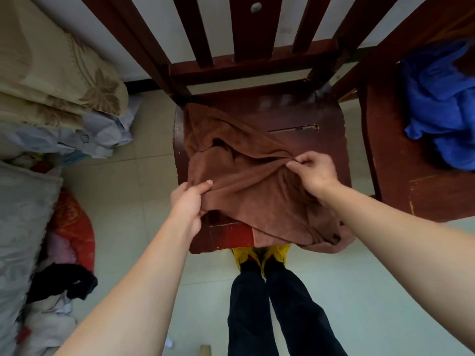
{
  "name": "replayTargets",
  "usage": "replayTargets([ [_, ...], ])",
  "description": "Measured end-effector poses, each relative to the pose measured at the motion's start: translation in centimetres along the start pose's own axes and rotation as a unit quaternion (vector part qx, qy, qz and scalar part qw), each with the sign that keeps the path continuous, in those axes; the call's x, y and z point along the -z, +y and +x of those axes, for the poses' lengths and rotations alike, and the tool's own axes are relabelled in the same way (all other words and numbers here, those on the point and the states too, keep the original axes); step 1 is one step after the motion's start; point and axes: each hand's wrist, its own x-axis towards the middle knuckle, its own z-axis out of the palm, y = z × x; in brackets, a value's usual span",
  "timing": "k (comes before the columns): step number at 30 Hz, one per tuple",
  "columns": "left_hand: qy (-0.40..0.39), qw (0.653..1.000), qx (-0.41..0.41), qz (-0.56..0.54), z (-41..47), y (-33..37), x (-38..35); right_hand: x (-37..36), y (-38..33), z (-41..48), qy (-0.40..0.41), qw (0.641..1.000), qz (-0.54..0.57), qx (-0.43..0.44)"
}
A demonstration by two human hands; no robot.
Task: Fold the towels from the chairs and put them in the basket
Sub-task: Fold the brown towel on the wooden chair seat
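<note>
A brown towel [246,181] lies crumpled on the seat of a dark red wooden chair [326,140] straight ahead, with one corner hanging over the front right edge. My left hand [189,201] pinches the towel's near left edge. My right hand [314,170] pinches a raised fold near the towel's middle right. A blue towel [442,106] lies bunched on the seat of a second wooden chair [421,191] at the right. No basket is in view.
Piled bedding and pillows [51,80] and loose clothes [64,281] fill the left side on the floor. My legs and yellow shoes [262,255] stand at the chair's front edge. Pale floor tiles [133,191] show between the pile and the chair.
</note>
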Motion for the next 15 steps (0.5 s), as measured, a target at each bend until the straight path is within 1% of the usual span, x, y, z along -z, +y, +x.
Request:
replayTargets([
  [1, 0.021, 0.999, -0.009, 0.030, 0.2, 0.0, 0.0, 0.7, 1.1, -0.1, 0.015, 0.998, 0.051, -0.030],
  [2, 0.027, 0.997, -0.018, 0.066, 0.2, -0.3, -0.2, 1.5, 2.2, -0.6, 0.027, 0.996, 0.064, -0.059],
  [3, 0.024, 0.994, -0.025, 0.105, 0.2, -0.6, -0.7, 2.3, 2.8, -1.1, 0.034, 0.994, 0.052, -0.089],
  [4, 0.016, 0.990, -0.025, 0.141, 0.1, -0.7, -1.1, 3.0, 3.1, -1.8, 0.042, 0.993, 0.000, -0.106],
  [5, 0.001, 0.987, -0.014, 0.162, -0.2, -0.7, -1.7, 3.6, 3.2, -2.4, 0.061, 0.989, -0.079, -0.107],
  [6, -0.013, 0.986, -0.001, 0.169, -0.4, -0.5, -2.1, 3.8, 2.9, -2.8, 0.086, 0.980, -0.161, -0.082],
  [7, -0.025, 0.988, 0.018, 0.154, -0.6, -0.3, -2.4, 3.7, 2.1, -3.0, 0.106, 0.969, -0.221, -0.019],
  [8, -0.031, 0.991, 0.039, 0.124, -0.5, -0.2, -2.6, 3.2, 0.8, -3.2, 0.112, 0.959, -0.250, 0.069],
  [9, -0.034, 0.994, 0.058, 0.083, -0.1, 0.0, -2.6, 2.2, -0.9, -3.4, 0.098, 0.949, -0.255, 0.160],
  [10, -0.040, 0.996, 0.072, 0.041, 0.2, 0.2, -2.6, 1.1, -2.5, -3.4, 0.066, 0.933, -0.263, 0.237],
  [11, -0.044, 0.996, 0.078, 0.000, 0.6, 0.6, -2.5, -0.3, -3.7, -3.0, 0.033, 0.911, -0.287, 0.293],
  [12, -0.046, 0.995, 0.081, -0.029, 0.9, 0.9, -2.5, -1.6, -4.9, -2.5, 0.003, 0.890, -0.317, 0.328],
  [13, -0.046, 0.994, 0.083, -0.046, 1.2, 1.4, -2.4, -2.6, -6.0, -2.0, -0.013, 0.879, -0.335, 0.340],
  [14, -0.048, 0.993, 0.087, -0.057, 1.5, 1.8, -2.2, -3.4, -6.8, -1.1, -0.012, 0.886, -0.328, 0.327],
  [15, -0.057, 0.992, 0.095, -0.065, 1.5, 2.3, -2.0, -3.7, -7.3, -0.1, 0.004, 0.915, -0.284, 0.285],
])
